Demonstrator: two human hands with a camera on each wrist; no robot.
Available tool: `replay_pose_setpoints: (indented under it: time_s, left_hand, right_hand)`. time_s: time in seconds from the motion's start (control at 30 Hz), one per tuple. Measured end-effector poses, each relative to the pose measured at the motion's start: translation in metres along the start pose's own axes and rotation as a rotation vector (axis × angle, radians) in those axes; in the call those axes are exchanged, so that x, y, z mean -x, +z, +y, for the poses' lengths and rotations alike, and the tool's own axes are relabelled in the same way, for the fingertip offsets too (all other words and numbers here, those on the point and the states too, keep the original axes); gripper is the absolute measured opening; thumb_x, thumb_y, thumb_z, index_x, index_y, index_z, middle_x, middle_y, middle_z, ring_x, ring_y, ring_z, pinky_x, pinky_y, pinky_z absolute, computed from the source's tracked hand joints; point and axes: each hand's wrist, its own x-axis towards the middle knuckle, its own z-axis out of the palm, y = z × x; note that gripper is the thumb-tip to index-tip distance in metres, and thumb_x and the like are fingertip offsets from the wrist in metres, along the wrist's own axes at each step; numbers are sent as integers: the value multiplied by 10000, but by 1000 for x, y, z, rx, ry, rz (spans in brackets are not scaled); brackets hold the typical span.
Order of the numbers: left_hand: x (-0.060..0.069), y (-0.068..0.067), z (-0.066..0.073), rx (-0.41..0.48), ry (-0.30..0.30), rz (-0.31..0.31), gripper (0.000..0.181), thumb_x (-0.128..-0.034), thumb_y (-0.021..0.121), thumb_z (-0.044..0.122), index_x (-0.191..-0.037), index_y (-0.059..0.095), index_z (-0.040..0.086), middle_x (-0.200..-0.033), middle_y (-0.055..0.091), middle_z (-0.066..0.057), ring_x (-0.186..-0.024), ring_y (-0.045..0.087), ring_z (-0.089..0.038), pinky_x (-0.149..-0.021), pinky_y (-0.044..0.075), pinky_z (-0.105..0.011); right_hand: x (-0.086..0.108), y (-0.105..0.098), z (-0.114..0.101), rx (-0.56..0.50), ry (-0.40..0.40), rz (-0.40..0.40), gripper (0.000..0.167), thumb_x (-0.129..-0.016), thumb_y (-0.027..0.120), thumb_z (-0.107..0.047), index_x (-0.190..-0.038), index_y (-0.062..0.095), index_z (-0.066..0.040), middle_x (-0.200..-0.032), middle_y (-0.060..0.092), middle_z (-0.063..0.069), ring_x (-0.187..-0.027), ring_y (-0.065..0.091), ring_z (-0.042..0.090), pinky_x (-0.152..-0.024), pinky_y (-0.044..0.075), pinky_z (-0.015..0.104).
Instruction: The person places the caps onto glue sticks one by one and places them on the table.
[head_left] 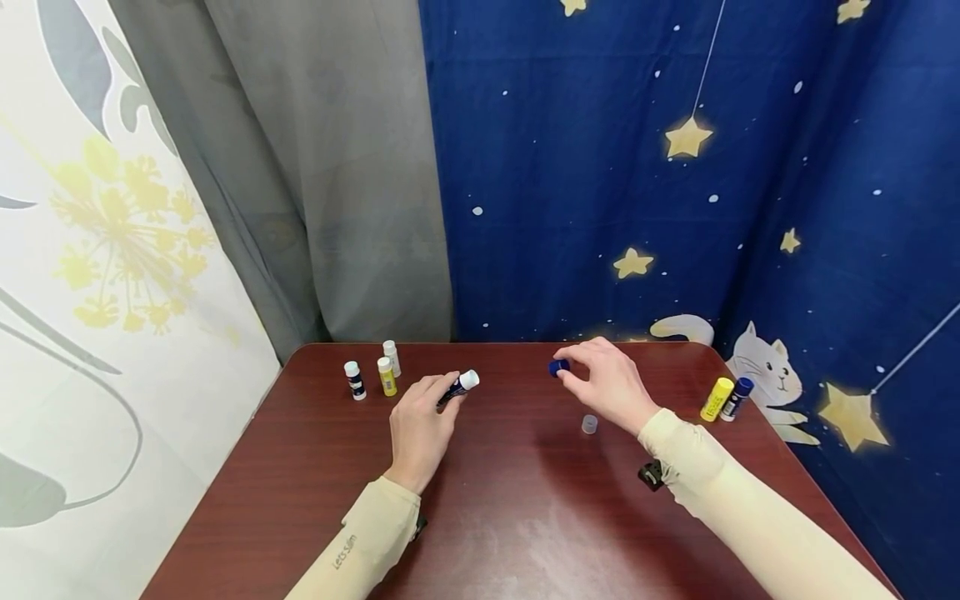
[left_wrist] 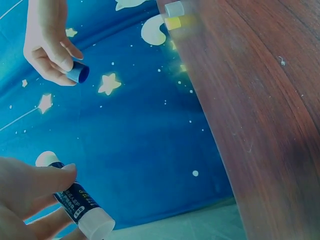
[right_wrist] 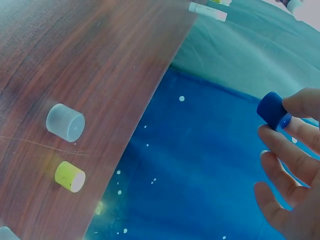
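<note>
My left hand grips a glue stick with a dark blue label and white ends, raised above the table and tilted. Between the thumb and fingers of my right hand is a dark blue cap, its hollow end visible in the left wrist view. The cap and the glue stick are apart, with a gap between the hands. Below the right hand, a translucent cap sits on the table. Close to it, a small yellow cap shows in the right wrist view.
On the table's left stand a dark blue glue stick, a yellow one and a white one. A yellow-capped glue stick and a blue-capped one stand at the right. Curtains hang behind the brown table.
</note>
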Motion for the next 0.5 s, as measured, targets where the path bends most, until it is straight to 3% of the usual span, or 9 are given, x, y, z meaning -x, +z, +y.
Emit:
replay_pose_setpoints:
  time_s: [0.2,0.5]
  left_hand:
    - [0,1,1,-21,-18,-14,474,-789,880,142,-1237,729,173,-1091,723,2,-968,666,-177,-797,565,-407]
    - [-1,5,4,-10,10,1,371,-791,879,153,-1138,750,164,-1058,721,16,-934,670,-169,-772,566,-403]
  right_hand:
    - [0,3,-3,-19,9,1,205,-905,747,-284,-1108,747,-258,-1057,718,-76,-991,565,114,-776,548,383]
    - [-5,5,-14,-50,-21,4,221,-910,751,-277,-1128,747,-239,-1045,727,-86,-996,574,121,-799,538,396]
